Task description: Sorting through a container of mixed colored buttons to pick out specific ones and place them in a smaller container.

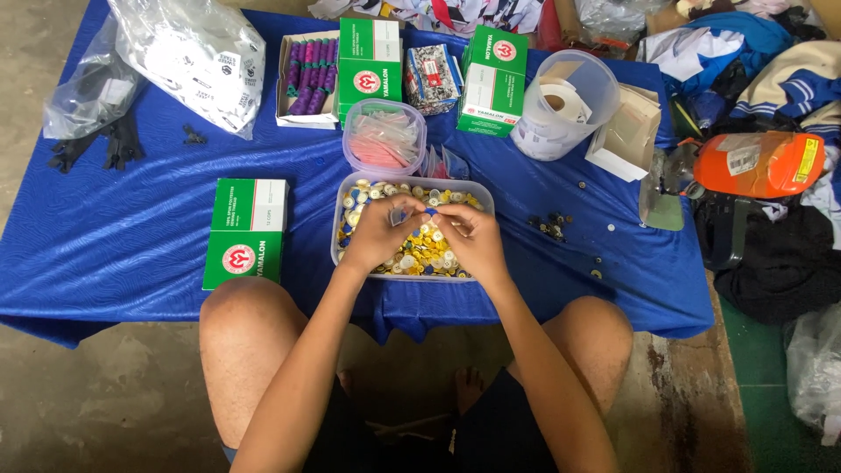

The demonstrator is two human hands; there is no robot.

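Yellow and white buttons [425, 250] fill the clear tub [350, 188] directly under my hands; left hand [378, 232] and right hand [473, 235] meet over its middle, fingertips pinching one small blue button [430, 212] between them, equally near.

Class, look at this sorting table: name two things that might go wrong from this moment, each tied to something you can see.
1. The clear tub of buttons sits close to the near edge of the blue cloth, under both hands; a push from the left hand or right hand might tip it off the table.
2. Loose dark buttons lie scattered beside the tub; a sweeping forearm could knock them to the floor.
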